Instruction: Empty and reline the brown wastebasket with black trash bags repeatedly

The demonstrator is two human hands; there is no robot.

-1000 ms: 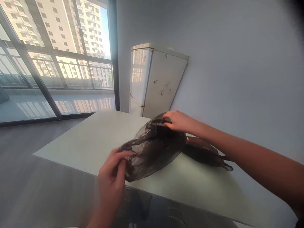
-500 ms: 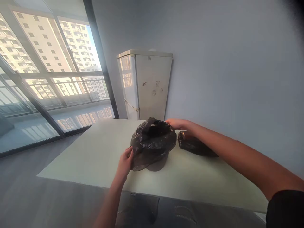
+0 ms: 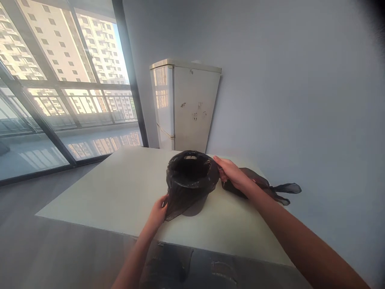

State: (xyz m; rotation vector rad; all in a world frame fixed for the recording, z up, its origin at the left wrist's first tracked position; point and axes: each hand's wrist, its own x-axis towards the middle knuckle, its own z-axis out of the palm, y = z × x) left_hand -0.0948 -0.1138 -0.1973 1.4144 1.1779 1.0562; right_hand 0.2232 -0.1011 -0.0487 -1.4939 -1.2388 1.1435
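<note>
A thin black garbage bag (image 3: pixel 185 198) lines a dark grey bin (image 3: pixel 197 207) on the white table, its edge folded down over the rim. The bag's round mouth faces up, and a small pale opening shows at its far side. My left hand (image 3: pixel 158 210) pinches the loose lower left edge of the bag, pulling it taut down and outward. At the right side of the rim, my right hand (image 3: pixel 230 171) is closed on the bag, its fingertips partly hidden behind it. Most of the bin is covered by the bag.
A filled, tied black bag (image 3: pixel 255 176) lies on the table (image 3: pixel 105 192) behind my right forearm, its knotted ends pointing right. Beyond the table stands a white fridge (image 3: pixel 195 108) against the wall. Glass sliding doors (image 3: pixel 75 92) are at the left.
The bag's mouth has spread into a rounder opening over the rim. My right hand has moved down along the right side, and my left hand has drawn its edge slightly lower.
</note>
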